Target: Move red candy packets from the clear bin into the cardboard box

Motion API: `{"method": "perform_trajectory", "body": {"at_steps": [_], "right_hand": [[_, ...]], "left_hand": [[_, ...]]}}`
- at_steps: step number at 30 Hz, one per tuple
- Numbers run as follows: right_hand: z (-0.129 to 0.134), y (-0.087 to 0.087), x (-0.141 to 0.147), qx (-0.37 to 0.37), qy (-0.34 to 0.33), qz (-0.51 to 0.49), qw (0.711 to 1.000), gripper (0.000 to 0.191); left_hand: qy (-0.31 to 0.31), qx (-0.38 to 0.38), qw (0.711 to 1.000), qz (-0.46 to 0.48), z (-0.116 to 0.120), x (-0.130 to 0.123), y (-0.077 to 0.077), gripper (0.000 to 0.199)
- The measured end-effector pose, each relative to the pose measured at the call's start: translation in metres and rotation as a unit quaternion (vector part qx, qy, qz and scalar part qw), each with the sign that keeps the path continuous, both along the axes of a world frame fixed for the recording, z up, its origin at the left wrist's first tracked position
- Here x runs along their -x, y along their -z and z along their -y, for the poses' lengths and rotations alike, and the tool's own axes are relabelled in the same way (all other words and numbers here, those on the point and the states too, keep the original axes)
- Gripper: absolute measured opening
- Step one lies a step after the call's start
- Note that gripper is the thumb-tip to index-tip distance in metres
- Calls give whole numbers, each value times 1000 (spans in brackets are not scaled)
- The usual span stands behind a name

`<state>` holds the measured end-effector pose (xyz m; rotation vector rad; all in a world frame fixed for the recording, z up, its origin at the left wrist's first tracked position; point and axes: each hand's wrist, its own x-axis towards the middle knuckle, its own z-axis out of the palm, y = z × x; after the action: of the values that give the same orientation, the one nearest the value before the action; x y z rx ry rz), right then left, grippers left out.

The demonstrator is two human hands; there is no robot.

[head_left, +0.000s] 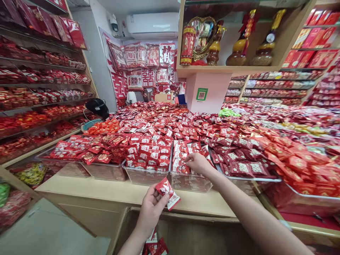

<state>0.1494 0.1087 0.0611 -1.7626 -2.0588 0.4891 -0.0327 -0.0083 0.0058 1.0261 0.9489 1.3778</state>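
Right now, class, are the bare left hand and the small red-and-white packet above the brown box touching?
Touching. The head view shows the left hand with its grip on the packet, thumb across its printed front.

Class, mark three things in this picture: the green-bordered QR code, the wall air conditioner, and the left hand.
QR code (202, 94), head view, middle of its square.
Air conditioner (152, 24), head view, front panel.
Left hand (154, 203), head view, back of the hand.

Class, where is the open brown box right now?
In the head view, the open brown box is at the bottom, around centre, just in front of the pale counter, with the left hand over its left part.
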Motion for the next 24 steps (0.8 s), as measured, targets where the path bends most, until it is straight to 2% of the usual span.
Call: {"method": "perform_trajectory", "body": {"at_steps": [7,12,19,21,24], "right_hand": [[3,-2,2,-14,-55,85,995,25],[9,-3,8,-45,-70,154,985,22],[1,-5,8,-51,-105,166,979,17],[-2,-6,7,-76,-106,164,978,24],[-3,-2,9,-93,-116,172,974,47]], "left_hand": [[18,-17,1000,-18,1,1,2,24],[21,-25,999,-23,1,1,3,23],[19,-25,999,-22,2,1,3,24],[18,-22,999,-21,1,1,3,24],[18,-19,999,-21,1,0,3,25]]}}
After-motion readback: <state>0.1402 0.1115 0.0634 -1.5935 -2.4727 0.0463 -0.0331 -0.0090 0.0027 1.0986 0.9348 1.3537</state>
